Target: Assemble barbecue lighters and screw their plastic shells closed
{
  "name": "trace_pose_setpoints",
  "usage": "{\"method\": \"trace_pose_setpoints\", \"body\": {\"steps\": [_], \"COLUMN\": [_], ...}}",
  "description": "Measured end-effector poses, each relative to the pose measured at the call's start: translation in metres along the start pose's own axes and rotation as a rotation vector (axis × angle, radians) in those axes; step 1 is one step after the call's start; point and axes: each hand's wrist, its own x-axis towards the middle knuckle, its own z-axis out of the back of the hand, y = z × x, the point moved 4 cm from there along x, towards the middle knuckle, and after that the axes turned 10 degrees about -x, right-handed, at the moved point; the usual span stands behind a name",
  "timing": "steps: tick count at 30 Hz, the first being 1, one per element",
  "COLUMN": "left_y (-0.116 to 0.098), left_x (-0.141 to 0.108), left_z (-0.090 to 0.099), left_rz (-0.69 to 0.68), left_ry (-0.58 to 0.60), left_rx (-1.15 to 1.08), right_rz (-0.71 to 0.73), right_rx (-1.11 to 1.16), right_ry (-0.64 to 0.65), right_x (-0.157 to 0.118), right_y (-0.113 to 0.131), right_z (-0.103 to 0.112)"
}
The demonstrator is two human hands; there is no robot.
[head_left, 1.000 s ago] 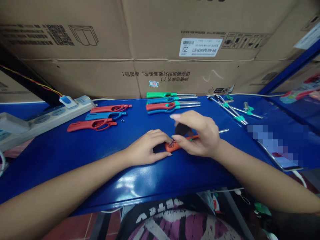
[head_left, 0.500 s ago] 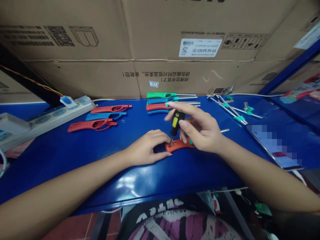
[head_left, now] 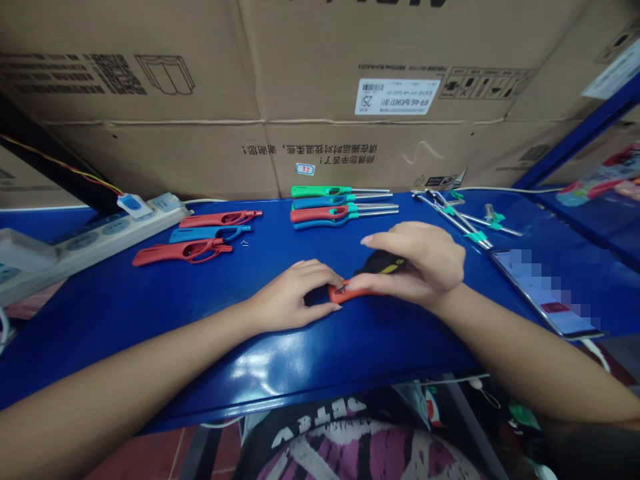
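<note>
My left hand (head_left: 297, 297) rests on the blue table, its thumb and fingers pinching the near end of an orange lighter (head_left: 337, 292) that lies flat. Over the rest of that lighter is my right hand (head_left: 417, 263), with a black and yellow screwdriver (head_left: 387, 262) in its curled fingers. The screwdriver is tilted well over, and its tip is hidden. My right thumb reaches along the lighter to near my left fingertips. Most of the lighter's far part is covered by my right hand.
Red and blue lighter bodies (head_left: 185, 252) lie at left, beside a white power strip (head_left: 115, 230). Green, blue and red long-nosed lighters (head_left: 320, 214) lie at the back, before a cardboard box (head_left: 200, 157). Metal tubes (head_left: 463, 223) and a phone (head_left: 543, 293) are at right.
The screwdriver has gone from nearly upright on the orange lighter to tilted over, pulled right within my right hand. My right thumb has come down by the lighter. My left hand has stayed put.
</note>
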Motion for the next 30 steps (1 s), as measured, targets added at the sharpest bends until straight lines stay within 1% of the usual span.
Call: {"method": "trace_pose_setpoints", "body": {"steps": [1, 2, 4, 5, 6, 7, 10, 11, 12, 13, 15, 16, 17, 18, 20, 21, 22, 23, 26, 27, 28, 30], "left_y": [0.000, 0.001, 0.001, 0.001, 0.001, 0.001, 0.000, 0.000, 0.000, 0.000, 0.001, 0.001, 0.001, 0.001, 0.001, 0.001, 0.001, 0.001, 0.001, 0.001, 0.001, 0.000], "left_x": [0.000, 0.000, 0.000, 0.000, 0.000, 0.000, 0.001, 0.001, 0.001, 0.001, 0.001, 0.001, 0.001, 0.001, 0.001, 0.001, 0.001, 0.001, 0.001, 0.001, 0.001, 0.001], "left_z": [0.000, 0.000, 0.000, 0.000, 0.000, 0.000, 0.000, 0.000, 0.000, 0.000, 0.000, 0.000, 0.000, 0.000, 0.000, 0.000, 0.000, 0.000, 0.000, 0.000, 0.000, 0.000], "left_rz": [0.002, 0.004, 0.003, 0.001, -0.001, -0.003, -0.005, -0.002, 0.003, 0.009, 0.020, 0.021, 0.019, 0.014, 0.003, 0.001, 0.003, 0.006, 0.017, 0.016, 0.013, 0.003], "left_ry": [0.002, 0.005, 0.010, 0.009, 0.007, 0.006, 0.002, 0.004, 0.006, 0.009, 0.015, 0.015, 0.015, 0.013, 0.009, 0.010, 0.012, 0.014, 0.013, 0.011, 0.009, 0.007], "left_rx": [-0.005, -0.006, -0.001, 0.003, 0.007, 0.010, -0.002, -0.009, -0.016, -0.021, -0.026, -0.025, -0.023, -0.020, -0.017, -0.018, -0.021, -0.024, -0.026, -0.024, -0.022, -0.017], "right_rz": [-0.007, -0.051, -0.182, -0.227, -0.244, -0.239, -0.158, -0.147, -0.159, -0.190, -0.287, -0.328, -0.347, -0.343, -0.282, -0.244, -0.216, -0.210, -0.288, -0.307, -0.305, -0.233], "right_rx": [0.023, 0.074, 0.183, 0.211, 0.205, 0.162, -0.062, -0.096, -0.084, -0.027, 0.136, 0.192, 0.206, 0.177, 0.051, 0.000, -0.014, 0.016, 0.231, 0.270, 0.265, 0.150], "right_ry": [0.015, 0.062, 0.191, 0.232, 0.236, 0.193, -0.047, -0.089, -0.084, -0.040, 0.097, 0.146, 0.156, 0.125, 0.017, -0.017, -0.013, 0.033, 0.236, 0.263, 0.250, 0.150], "right_x": [0.000, 0.001, 0.002, 0.002, 0.003, 0.003, 0.002, 0.001, 0.000, 0.000, 0.000, 0.000, 0.000, 0.001, 0.002, 0.002, 0.002, 0.002, 0.003, 0.003, 0.004, 0.006], "right_y": [0.000, -0.001, -0.003, -0.003, -0.003, -0.002, 0.000, 0.000, -0.001, -0.003, -0.006, -0.008, -0.009, -0.009, -0.009, -0.009, -0.009, -0.009, -0.012, -0.012, -0.013, -0.011], "right_z": [-0.001, -0.002, -0.008, -0.011, -0.011, -0.010, -0.002, 0.000, -0.001, -0.003, -0.011, -0.013, -0.014, -0.012, -0.006, -0.003, -0.002, -0.003, -0.008, -0.009, -0.008, -0.003]}}
